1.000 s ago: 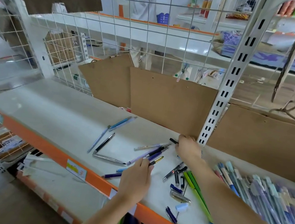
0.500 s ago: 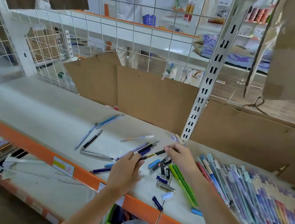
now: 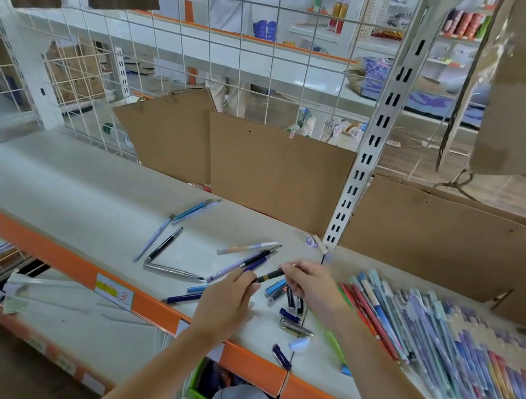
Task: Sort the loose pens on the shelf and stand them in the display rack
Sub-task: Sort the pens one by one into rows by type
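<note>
Loose pens lie scattered on the white shelf: two blue ones, a black one, a silver one and a pale one. A black pen with a gold band is held just above the shelf between both hands. My left hand pinches its lower end, and my right hand pinches its upper end. Several pen caps and short pens lie under and beside my right hand. No display rack shows.
A dense row of packaged pens covers the shelf's right part. Cardboard sheets lean against the wire mesh behind. A slotted white upright stands at the back. The shelf's orange front edge runs below my hands.
My right hand came back from the upright at the rear to the middle. Both hands now hold the black pen between them, lifted off the shelf.
</note>
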